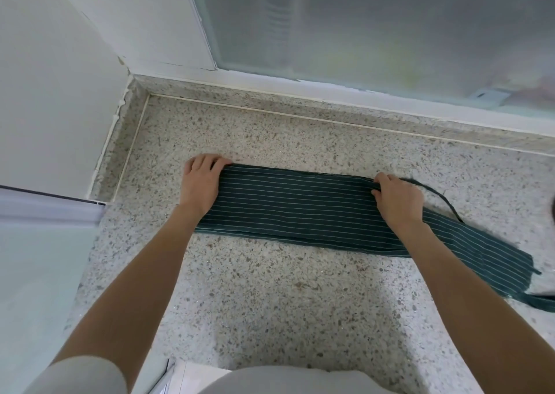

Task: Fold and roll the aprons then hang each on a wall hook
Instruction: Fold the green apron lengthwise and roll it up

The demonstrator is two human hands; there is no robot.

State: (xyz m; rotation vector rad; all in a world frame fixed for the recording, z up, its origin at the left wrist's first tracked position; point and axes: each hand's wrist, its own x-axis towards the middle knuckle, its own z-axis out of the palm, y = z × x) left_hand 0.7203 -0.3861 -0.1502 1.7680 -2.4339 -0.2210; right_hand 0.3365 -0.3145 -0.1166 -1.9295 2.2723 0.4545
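A dark green apron [297, 207] with thin white stripes lies folded into a long narrow band on the speckled stone counter [270, 288]. My left hand [201, 180] rests on its left end, fingers curled over the far corner. My right hand [396, 198] grips the far edge of the band right of its middle, fingers curled round the fabric. The apron's right end [492, 261] runs on to the right past my wrist. A thin dark strap [441, 197] loops out behind my right hand, and another strap [537, 302] trails off at the right edge.
A white wall [54, 78] closes the left side and a frosted window [375, 27] runs along the back above a low stone ledge [270, 93]. A pale glass panel [39, 273] stands at the lower left beside the counter.
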